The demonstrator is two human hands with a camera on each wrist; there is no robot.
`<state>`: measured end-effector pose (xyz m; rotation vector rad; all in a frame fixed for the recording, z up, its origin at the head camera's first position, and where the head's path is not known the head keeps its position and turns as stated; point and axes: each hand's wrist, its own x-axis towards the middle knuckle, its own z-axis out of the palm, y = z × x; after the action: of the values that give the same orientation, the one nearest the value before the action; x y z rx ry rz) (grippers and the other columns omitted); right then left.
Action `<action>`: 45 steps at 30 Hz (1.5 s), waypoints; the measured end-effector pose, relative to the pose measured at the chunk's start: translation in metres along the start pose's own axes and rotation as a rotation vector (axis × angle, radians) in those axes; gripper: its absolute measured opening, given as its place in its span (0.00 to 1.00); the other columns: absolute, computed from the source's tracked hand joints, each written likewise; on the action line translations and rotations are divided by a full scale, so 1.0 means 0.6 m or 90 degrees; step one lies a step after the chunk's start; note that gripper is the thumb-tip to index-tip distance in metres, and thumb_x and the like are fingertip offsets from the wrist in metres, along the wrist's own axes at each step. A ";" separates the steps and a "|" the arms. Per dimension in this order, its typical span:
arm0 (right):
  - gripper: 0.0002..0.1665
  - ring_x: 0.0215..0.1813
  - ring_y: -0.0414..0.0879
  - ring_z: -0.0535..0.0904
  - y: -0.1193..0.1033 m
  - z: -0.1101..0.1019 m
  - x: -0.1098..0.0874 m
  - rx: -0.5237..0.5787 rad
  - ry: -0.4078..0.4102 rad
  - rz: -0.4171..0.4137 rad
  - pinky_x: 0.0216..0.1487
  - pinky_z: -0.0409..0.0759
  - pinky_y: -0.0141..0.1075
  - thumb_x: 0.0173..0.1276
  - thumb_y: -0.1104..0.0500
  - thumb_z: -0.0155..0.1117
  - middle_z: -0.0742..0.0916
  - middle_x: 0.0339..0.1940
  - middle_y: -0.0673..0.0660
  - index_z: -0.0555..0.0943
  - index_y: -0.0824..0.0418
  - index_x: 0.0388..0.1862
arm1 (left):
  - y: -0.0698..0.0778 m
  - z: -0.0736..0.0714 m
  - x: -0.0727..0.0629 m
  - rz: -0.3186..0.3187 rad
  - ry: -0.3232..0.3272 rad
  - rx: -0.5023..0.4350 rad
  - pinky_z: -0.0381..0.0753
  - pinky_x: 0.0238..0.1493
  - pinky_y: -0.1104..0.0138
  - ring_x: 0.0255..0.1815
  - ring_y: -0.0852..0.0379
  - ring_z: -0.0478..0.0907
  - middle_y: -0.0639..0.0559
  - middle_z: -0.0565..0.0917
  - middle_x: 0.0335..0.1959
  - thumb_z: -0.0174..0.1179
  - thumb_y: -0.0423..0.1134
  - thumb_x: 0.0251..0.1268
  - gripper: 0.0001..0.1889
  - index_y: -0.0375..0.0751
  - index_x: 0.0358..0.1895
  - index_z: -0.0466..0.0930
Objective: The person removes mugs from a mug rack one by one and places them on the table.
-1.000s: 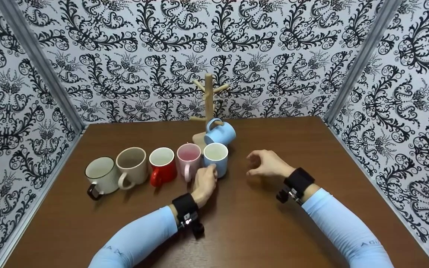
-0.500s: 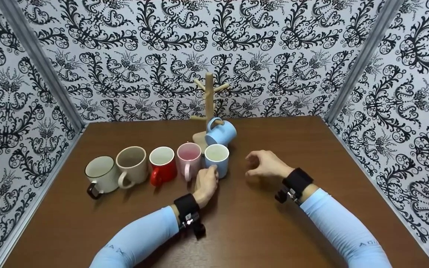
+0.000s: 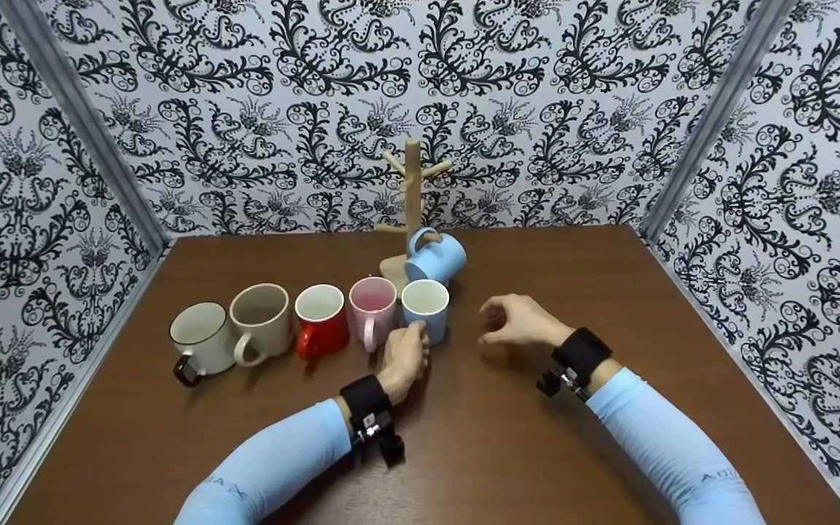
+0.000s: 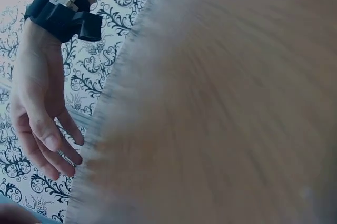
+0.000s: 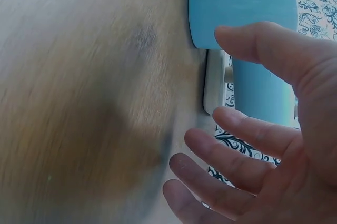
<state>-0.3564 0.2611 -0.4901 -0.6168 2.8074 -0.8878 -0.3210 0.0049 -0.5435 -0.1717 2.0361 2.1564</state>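
A light-blue mug [image 3: 434, 328] stands upright at the right end of a row of mugs. My left hand [image 3: 403, 359] is at its near side, fingers curled where the handle sits, and the handle is mostly hidden behind them. To the right of this mug, my right hand [image 3: 522, 321] hovers with fingers loosely bent and nothing in them. The right wrist view shows the blue mug [image 5: 242, 11] beyond my right thumb. Another light-blue mug [image 3: 437, 258] hangs tilted by its handle on a low peg of a wooden mug tree [image 3: 412, 189], just behind.
Left of the blue mug stand a pink mug [image 3: 374, 310], a red mug [image 3: 329, 332], a beige mug [image 3: 270, 332] and a white mug with a dark handle [image 3: 208, 346]. Patterned walls [image 3: 362, 95] close in the brown table [image 3: 507, 437] at the back and sides.
My left hand and the blue mug at it shift only very slightly. The right hand stays nearly still, and the whole head view drifts a little.
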 end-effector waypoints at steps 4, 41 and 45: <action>0.33 0.60 0.59 0.91 0.001 0.003 0.003 0.010 -0.002 0.004 0.68 0.88 0.56 0.62 0.50 0.86 0.95 0.56 0.62 0.88 0.65 0.61 | 0.016 -0.003 -0.015 -0.021 -0.021 0.019 0.64 0.14 0.69 0.16 0.63 0.70 0.59 0.74 0.16 0.50 0.51 0.80 0.24 0.48 0.20 0.75; 0.36 0.55 0.47 0.93 -0.015 0.033 0.046 0.610 0.074 0.172 0.58 0.92 0.36 0.85 0.58 0.64 0.91 0.64 0.67 0.68 0.76 0.81 | 0.106 -0.077 -0.056 0.324 -0.114 0.611 0.78 0.30 0.63 0.26 0.55 0.76 0.47 0.86 0.25 0.69 0.40 0.75 0.09 0.39 0.36 0.89; 0.33 0.57 0.51 0.93 -0.018 0.035 0.054 0.684 0.082 0.197 0.62 0.92 0.40 0.85 0.56 0.64 0.91 0.61 0.65 0.69 0.72 0.80 | 0.111 -0.079 -0.061 0.318 -0.103 0.647 0.79 0.28 0.62 0.26 0.54 0.78 0.49 0.86 0.24 0.70 0.44 0.75 0.11 0.40 0.36 0.90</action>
<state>-0.3771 0.2286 -0.5010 0.0435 1.9320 -2.0899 -0.2999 -0.0476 -0.4741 0.6658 2.9558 0.9674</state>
